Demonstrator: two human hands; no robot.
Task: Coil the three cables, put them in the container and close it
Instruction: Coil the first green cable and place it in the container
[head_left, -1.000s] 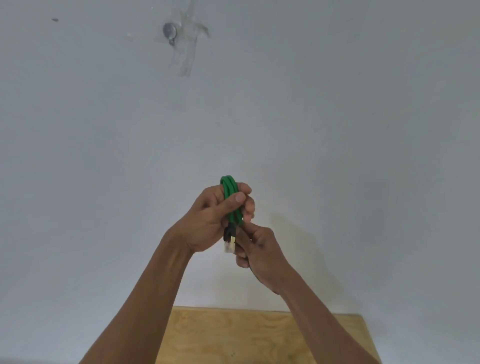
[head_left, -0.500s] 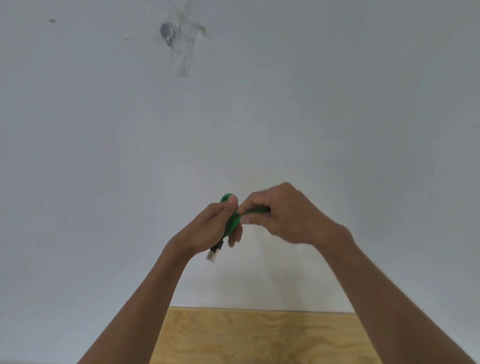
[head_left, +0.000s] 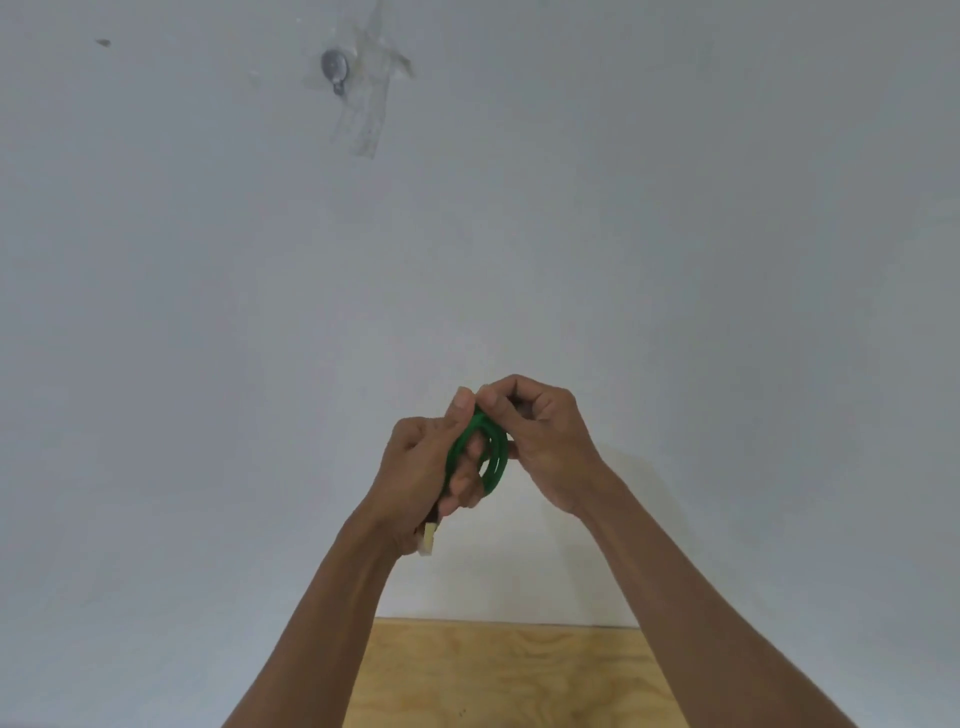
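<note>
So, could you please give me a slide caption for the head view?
Both hands, left and right, hold a coiled green cable before a grey wall.

Both forearms reach forward and upward, meeting at centre; the left hand (head_left: 421, 467) is curled closed, the right hand (head_left: 540, 441) pinches beside it, fingers (head_left: 462, 486) bent.

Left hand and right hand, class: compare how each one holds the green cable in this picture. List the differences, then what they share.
The left hand wraps round the green cable coil from the side, its thumb pressed on top; the right hand only pinches the coil's upper end with its fingertips. The left hand sits lower, with the clear plug poking out beneath it; the right hand sits higher, with no plug showing. Both are bare, closed on the same cable and raised before the pale wall.
</note>
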